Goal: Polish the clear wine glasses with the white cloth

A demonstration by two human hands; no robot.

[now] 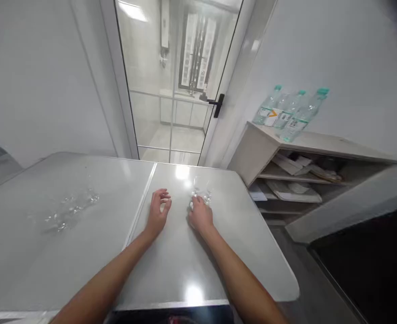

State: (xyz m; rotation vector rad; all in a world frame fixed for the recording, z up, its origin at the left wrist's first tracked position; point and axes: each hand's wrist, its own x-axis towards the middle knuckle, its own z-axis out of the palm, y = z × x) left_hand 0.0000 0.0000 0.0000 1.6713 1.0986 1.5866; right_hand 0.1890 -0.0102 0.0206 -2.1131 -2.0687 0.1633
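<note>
My right hand (201, 215) is closed at a clear, shiny, see-through object (203, 191) that looks like glass or thin plastic. Its exact kind is hard to make out, and a small whitish bit shows beside my fingers. My left hand (158, 209) hovers over or rests on the table to the left of it, fingers curved and thumb apart, holding nothing. On the left part of the table (245, 243) lies a cluster of similar clear, shiny pieces (72, 209), blurred and hard to tell apart.
A pale seam strip (140, 204) crosses the table. Behind stands a glass door (151, 112) with a black handle (219, 105). At right, an open shelf unit (262, 153) holds papers (294, 191), with several empty-looking plastic bottles (296, 121) on top.
</note>
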